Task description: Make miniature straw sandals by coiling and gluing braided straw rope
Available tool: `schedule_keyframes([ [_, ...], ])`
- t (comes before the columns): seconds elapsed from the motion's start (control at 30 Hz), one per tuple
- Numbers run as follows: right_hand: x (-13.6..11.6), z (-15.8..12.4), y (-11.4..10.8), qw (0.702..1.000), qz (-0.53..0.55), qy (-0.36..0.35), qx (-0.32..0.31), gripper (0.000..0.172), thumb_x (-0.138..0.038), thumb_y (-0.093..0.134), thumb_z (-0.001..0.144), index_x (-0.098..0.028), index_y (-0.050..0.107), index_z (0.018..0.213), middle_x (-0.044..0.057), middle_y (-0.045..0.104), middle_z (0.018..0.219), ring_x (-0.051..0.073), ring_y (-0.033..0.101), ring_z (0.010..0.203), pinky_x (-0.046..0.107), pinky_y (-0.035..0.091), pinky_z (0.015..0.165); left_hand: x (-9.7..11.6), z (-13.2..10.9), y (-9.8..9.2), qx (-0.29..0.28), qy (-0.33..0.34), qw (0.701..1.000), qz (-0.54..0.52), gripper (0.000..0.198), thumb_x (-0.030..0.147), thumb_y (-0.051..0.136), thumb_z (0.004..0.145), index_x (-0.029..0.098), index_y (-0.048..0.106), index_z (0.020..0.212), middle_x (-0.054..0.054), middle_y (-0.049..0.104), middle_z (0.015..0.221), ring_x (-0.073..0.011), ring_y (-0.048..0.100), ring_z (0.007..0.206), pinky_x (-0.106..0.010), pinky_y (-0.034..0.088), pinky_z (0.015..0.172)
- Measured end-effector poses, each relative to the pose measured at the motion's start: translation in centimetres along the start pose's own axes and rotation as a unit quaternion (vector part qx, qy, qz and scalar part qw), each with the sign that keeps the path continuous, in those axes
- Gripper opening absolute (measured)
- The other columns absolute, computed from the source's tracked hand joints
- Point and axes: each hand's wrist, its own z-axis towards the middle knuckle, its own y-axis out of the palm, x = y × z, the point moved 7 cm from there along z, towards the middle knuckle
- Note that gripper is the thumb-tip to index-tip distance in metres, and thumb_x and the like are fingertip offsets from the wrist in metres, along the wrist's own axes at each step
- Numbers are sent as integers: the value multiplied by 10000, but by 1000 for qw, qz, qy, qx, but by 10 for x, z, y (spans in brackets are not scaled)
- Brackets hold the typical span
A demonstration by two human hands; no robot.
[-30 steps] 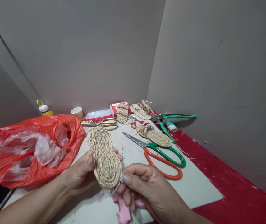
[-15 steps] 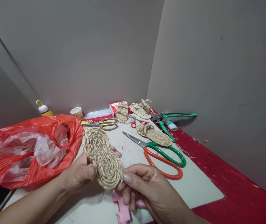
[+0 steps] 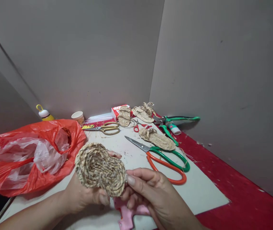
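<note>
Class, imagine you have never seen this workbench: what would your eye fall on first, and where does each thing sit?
First, the oval woven straw sole in the near middle, gripped by the left hand and pinched at its end by the right hand. Next, the bright red plastic bag, crumpled at the left. Then the big scissors with green and orange handles, lying right of the middle.

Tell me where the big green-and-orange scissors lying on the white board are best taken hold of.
By the handle loops, coming from the near right. The scissors lie flat with the blades pointing far left, and the loops open toward the near right; a straw sandal crowds their far side. The left hand and right hand hold the woven sole.
</note>
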Motion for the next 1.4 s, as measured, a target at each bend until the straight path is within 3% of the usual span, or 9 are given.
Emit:
schedule_keyframes([
  [0.23,6,-1,2,999,-33,-26,-22,465,-485,806,632,-123,684,897,78,741,645,100,628,469,195,472,475,5,0,0,3,-28,997,66,557,685,550,741,214,723,982,-91,724,947,-278,644,901,-392,468,911],
  [0.4,-4,2,-9,982,-170,-79,19,406,-424,740,706,-118,675,965,71,709,702,133,635,553,240,504,508,-6,-5,-18,96,-22,994,37,626,641,617,722,187,655,1151,-113,707,1002,-292,612,1014,-437,430,983],
  [0.47,-21,-3,-15,946,-252,-189,72,499,-338,708,728,-138,607,1175,114,710,946,183,667,743,283,549,613,-9,-7,-20,116,-6,993,11,648,609,664,702,216,605,1214,-102,678,1094,-287,580,1084,-427,415,1009],
  [0.6,-37,-23,-3,815,-426,-383,88,985,-221,737,646,-225,227,1488,129,530,1364,291,574,1147,375,557,838,-8,-5,-12,115,9,992,-50,671,536,740,666,263,550,1248,-80,628,1181,-271,598,1053,-388,477,939],
  [0.67,-36,-30,7,760,-479,-430,91,1120,-194,749,617,-257,83,1515,113,469,1429,310,517,1231,403,533,910,-7,-3,-6,100,-1,993,-63,726,554,742,652,239,530,1272,-94,637,1143,-280,611,1024,-388,489,918],
  [0.77,-33,-32,15,726,-508,-457,81,1172,-196,745,627,-237,-17,1517,127,460,1436,308,532,1225,405,532,928,-5,0,1,86,-4,993,-76,839,561,750,638,211,463,1344,-112,645,1119,-305,613,1030,-418,479,939],
  [1.07,-34,-28,10,744,-484,-451,93,1099,-140,684,668,-275,-3,1515,96,629,1259,262,663,1030,381,554,877,-5,6,22,29,-55,982,-176,938,491,788,635,216,354,1420,-147,663,1128,-323,661,982,-451,501,893],
  [1.23,-36,-29,3,809,-418,-400,105,1129,-255,756,653,-285,30,1517,148,493,1406,334,582,1153,445,542,862,-14,6,12,36,-58,976,-209,749,488,759,679,217,499,1326,-126,618,1233,-279,613,1072,-377,483,910],
  [1.4,-68,-33,-31,876,-234,-369,203,605,-420,614,825,-252,426,1376,142,650,1204,279,662,983,405,563,760,-26,13,5,-56,-116,928,-350,538,440,715,737,109,637,1153,-151,680,1114,-246,645,1000,-338,491,879],
])
